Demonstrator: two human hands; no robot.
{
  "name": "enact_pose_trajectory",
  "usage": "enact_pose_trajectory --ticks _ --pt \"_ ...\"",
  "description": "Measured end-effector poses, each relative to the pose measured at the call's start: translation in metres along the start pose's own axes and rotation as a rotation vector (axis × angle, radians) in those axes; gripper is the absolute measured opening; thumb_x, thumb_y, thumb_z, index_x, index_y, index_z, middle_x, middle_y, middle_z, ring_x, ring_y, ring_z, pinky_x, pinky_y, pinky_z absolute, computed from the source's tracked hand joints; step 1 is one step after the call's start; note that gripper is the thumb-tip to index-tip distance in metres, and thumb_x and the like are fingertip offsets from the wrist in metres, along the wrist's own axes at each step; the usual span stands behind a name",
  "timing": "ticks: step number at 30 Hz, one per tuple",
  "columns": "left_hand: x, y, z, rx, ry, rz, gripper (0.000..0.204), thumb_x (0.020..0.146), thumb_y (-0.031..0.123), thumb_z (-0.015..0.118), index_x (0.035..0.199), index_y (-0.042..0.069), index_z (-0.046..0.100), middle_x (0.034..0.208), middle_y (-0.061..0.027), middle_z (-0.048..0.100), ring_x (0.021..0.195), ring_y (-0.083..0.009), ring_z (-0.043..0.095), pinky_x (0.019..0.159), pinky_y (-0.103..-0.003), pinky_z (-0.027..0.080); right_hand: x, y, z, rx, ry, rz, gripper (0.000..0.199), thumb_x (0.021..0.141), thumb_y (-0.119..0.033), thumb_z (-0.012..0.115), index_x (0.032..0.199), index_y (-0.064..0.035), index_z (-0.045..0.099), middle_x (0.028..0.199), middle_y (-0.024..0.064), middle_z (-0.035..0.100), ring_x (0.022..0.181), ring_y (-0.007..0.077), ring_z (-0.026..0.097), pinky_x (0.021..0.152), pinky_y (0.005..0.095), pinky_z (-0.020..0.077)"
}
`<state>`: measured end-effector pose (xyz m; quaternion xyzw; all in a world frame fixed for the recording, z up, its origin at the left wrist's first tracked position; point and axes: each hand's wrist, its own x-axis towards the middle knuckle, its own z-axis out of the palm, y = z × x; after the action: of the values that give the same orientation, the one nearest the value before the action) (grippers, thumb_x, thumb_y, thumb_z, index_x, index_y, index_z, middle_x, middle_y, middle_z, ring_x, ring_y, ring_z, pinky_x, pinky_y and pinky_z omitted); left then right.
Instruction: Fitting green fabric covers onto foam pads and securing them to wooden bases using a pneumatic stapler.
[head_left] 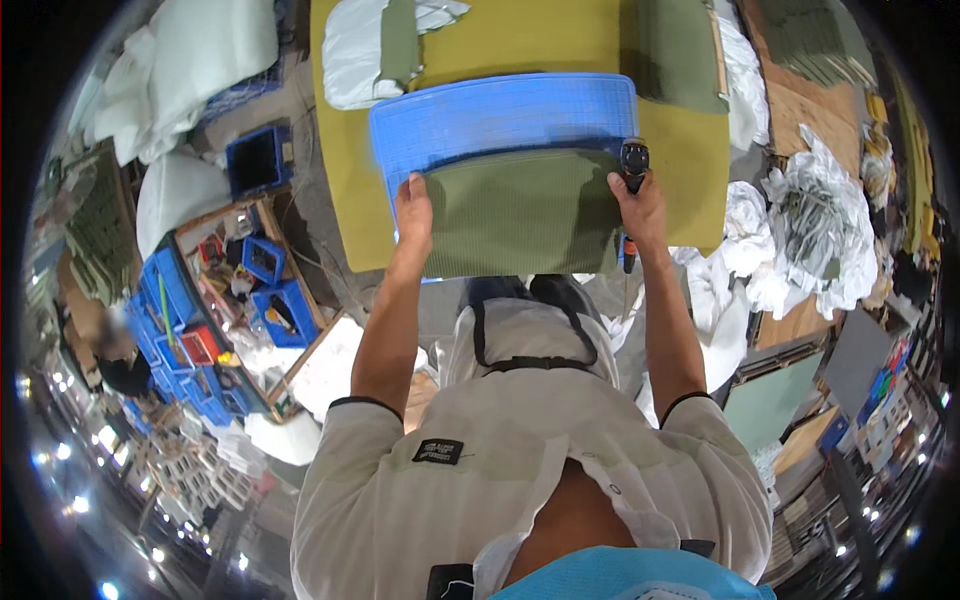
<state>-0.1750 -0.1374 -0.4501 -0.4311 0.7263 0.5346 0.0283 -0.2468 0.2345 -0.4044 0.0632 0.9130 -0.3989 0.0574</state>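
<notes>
Left hand [413, 212]: reached forward, elbow slightly bent, thumb up; fingers held the panel's left edge.
Right hand [642, 208]: reached about level with the left; fingers wrapped a black tool [635, 158], thumb at the panel's right edge.
Panel [520, 215]: was green, finely ribbed, its far edge gently arched; sat between the hands, over the near part of a blue tray [500, 112].
Tabletop [685, 170]: was yellow, beneath the tray.

finely striped green panel [525, 215], blue tray [500, 115], mustard tabletop [350, 190], black tool [635, 158]
</notes>
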Motion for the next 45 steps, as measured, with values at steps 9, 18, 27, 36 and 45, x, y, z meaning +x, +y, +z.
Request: enact_pose_trajectory --ticks 9,18,27,36,45 --pt "-0.098 0.05 -0.085 -0.542 -0.071 -0.01 0.02 0.094 0.017 0.057 0.104 0.002 0.066 0.104 -0.0054 0.064 0.099 -0.0188 0.058 0.092 -0.034 0.044 -0.059 -0.073 -0.092 0.57 -0.008 0.214 0.031 0.095 -0.033 0.07 0.105 -0.0046 0.066 0.085 -0.0019 0.061 0.072 0.007 0.054 0.063 0.0249 0.0442" --pt "-0.158 0.055 -0.082 0.565 -0.354 0.655 0.028 0.09 0.006 0.053 0.114 0.006 0.067 0.117 -0.0178 0.067 0.108 -0.0357 0.063 0.096 -0.043 0.047 -0.162 -0.067 -0.087 0.202 -0.043 0.522 0.042 0.09 -0.038 0.076 0.09 0.0027 0.065 0.067 0.0007 0.058 0.055 0.0098 0.048 0.045 0.0301 0.0382" --pt "-0.098 0.063 0.115 0.775 -0.796 0.857 0.026 0.098 0.022 0.055 0.115 0.004 0.064 0.113 -0.0162 0.067 0.102 -0.0358 0.065 0.091 -0.048 0.051 -0.181 -0.045 -0.083 0.497 0.035 0.453 0.047 0.086 -0.041 0.078 0.093 0.0036 0.065 0.08 0.0037 0.063 0.072 0.0108 0.055 0.064 0.0292 0.0465" --pt "-0.096 0.081 0.141 0.873 -0.823 0.657 0.031 0.096 0.033 0.065 0.097 0.003 0.072 0.096 -0.0172 0.072 0.094 -0.0348 0.069 0.084 -0.049 0.054 -0.164 -0.03 -0.091 0.396 -0.078 0.601 0.056 0.085 -0.043 0.08 0.107 0.0054 0.062 0.092 0.007 0.065 0.083 0.0134 0.059 0.074 0.0296 0.0494" --pt "-0.057 0.096 0.15 0.814 -1.219 0.58 0.027 0.09 0.028 0.066 0.094 0.002 0.073 0.092 -0.0213 0.072 0.087 -0.0349 0.069 0.078 -0.046 0.052 -0.138 -0.055 -0.1 0.438 -0.119 0.577 0.061 0.083 -0.047 0.08 0.105 0.0062 0.062 0.09 0.0086 0.065 0.082 0.0155 0.06 0.075 0.0298 0.0496"
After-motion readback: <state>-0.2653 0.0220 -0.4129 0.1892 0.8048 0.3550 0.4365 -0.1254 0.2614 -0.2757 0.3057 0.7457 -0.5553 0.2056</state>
